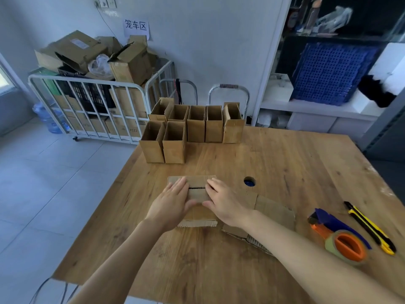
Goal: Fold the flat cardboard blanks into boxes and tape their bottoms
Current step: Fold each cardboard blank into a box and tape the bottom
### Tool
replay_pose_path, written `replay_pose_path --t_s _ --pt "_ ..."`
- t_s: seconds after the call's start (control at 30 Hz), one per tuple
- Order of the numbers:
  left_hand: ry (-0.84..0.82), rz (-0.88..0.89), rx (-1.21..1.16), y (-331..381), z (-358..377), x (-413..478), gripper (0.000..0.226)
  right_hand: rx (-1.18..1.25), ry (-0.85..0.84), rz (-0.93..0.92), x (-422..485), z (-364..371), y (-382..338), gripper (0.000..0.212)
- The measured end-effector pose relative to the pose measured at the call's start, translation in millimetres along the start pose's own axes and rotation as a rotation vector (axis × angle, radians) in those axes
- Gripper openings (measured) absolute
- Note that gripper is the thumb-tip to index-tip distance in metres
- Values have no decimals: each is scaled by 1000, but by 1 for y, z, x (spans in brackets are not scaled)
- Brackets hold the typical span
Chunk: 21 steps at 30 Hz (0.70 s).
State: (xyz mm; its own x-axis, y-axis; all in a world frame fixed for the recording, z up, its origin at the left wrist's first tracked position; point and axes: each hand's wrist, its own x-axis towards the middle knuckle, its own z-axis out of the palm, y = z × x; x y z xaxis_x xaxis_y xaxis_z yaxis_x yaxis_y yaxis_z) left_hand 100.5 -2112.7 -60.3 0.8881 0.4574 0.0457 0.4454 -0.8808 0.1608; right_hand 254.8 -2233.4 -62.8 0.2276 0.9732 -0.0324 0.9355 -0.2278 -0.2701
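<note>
A small cardboard box (196, 195) stands on the wooden table (285, 163) with its flaps folded shut on top; a dark seam runs between them. My left hand (173, 202) lies flat on the left flap with straight fingers. My right hand (221, 200) presses the right flap the same way, and both thumbs rest against the box's near side. Flat cardboard blanks (271, 212) lie under my right forearm. A tape dispenser (341, 242) with an orange handle sits at the right.
Several folded open-topped boxes (192, 126) stand in two rows at the table's far edge. A yellow utility knife (370, 227) lies near the right edge. A round hole (249, 182) opens in the tabletop. Beyond the table stands a white cage cart (94, 93) piled with cartons.
</note>
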Motion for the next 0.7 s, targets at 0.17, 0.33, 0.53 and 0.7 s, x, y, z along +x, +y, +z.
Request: replay_pose_path --t_s 0.17,0.33,0.53,0.7 --pt "-85 27 173 1 6 -4 73 -98 -5 -27 -9 8 -1 66" --pt "-120 80 150 1 -18 10 87 -125 40 -50 -12 7 -2 69" --pt "-255 71 261 8 -16 19 100 -130 82 -70 -24 8 1 68" --pt "-93 144 329 33 -32 26 91 -24 192 9 -33 1 15 66"
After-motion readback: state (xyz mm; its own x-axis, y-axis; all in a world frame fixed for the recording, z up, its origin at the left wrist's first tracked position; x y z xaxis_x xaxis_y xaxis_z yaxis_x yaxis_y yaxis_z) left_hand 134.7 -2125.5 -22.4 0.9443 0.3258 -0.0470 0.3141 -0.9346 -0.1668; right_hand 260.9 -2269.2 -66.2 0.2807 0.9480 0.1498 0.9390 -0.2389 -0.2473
